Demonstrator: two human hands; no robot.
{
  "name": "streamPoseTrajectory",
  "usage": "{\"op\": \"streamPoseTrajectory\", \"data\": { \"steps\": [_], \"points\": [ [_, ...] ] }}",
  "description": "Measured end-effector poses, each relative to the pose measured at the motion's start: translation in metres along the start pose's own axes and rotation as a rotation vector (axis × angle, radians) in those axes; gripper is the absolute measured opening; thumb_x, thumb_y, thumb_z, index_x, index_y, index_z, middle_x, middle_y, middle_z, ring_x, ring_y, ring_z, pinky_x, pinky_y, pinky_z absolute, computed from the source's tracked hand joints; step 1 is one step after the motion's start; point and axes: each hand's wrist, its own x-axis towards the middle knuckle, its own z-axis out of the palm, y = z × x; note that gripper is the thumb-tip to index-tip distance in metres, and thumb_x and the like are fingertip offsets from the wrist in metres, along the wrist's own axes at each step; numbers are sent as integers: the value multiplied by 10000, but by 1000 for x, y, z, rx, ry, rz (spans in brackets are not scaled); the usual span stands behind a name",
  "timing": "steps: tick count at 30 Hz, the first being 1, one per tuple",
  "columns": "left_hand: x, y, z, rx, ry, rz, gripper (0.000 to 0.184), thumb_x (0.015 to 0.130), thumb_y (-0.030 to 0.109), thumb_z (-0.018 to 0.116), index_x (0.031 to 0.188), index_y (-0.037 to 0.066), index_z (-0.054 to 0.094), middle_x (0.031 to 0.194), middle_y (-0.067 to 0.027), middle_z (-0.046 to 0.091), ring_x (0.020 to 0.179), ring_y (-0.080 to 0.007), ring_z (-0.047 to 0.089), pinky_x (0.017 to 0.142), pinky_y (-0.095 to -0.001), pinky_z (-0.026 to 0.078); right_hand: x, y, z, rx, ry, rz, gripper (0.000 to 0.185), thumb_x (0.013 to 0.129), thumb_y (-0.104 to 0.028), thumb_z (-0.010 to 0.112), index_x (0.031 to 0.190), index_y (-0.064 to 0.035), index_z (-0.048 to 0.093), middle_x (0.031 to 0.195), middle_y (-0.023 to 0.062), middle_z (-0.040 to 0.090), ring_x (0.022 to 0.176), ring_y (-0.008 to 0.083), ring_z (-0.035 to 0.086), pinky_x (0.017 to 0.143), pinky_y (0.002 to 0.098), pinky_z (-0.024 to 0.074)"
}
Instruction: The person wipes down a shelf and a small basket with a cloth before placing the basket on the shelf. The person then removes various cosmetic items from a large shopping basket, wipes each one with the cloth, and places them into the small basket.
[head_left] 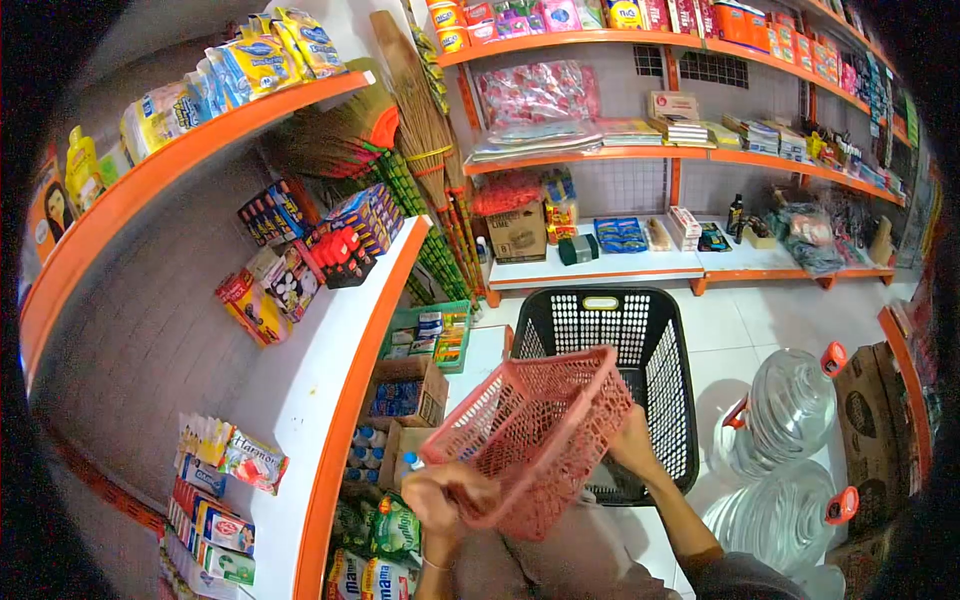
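Both hands [450,500] grip the pink basket [540,440], its contents hard to make out.

- Large basket [664,385] on the floor, small basket [570,435] partly over it.
- Water jugs [790,400] right of the large basket.
- Left shelf [340,340]: boxes [372,214] near its far end, packets [255,460] nearer.
- Brooms [418,120] beyond its far end.
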Motion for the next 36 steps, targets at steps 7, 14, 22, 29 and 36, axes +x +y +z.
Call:
{"op": "streamPoseTrajectory", "data": {
  "steps": [7,14,22,29,36],
  "points": [
    [6,-17,9,-151,424,29,757,1039,644,160,501,154,372,432,-21,371,345,-129,325,374,-261,330,11,-57,-2,58,338,46,280,748,-49,782,1022,-53,724,988,41,676,848,132,572,768,239,424],
    [14,-19,8,-282,751,-206,699,1063,600,182,587,118,353,482,-13,347,391,-119,326,394,-264,311,23,-122,-28,-50,711,-38,254,774,-3,765,1007,-3,664,952,90,665,910,178,627,841,305,491],
    [18,-15,29,-186,502,-136,649,1082,536,289,553,161,313,535,21,313,516,-101,290,548,-261,248,-46,-116,16,-190,-629,-304,536,734,-127,710,1267,-112,661,1250,187,669,664,197,627,577,317,520],
    [7,-29,16,14,503,-106,689,1093,533,200,522,163,307,481,33,289,477,-87,244,538,-234,253,-11,-83,-9,-402,-71,-683,336,817,-64,636,1148,-76,690,1160,131,697,894,241,670,725,331,530],
    [-2,-49,2,-101,491,99,346,1106,364,336,1208,45,424,596,57,298,539,-67,275,527,-227,236,8,-89,-113,-297,473,81,222,826,-49,713,1043,-12,681,966,143,703,918,304,664,852,374,517]
  ]
}}
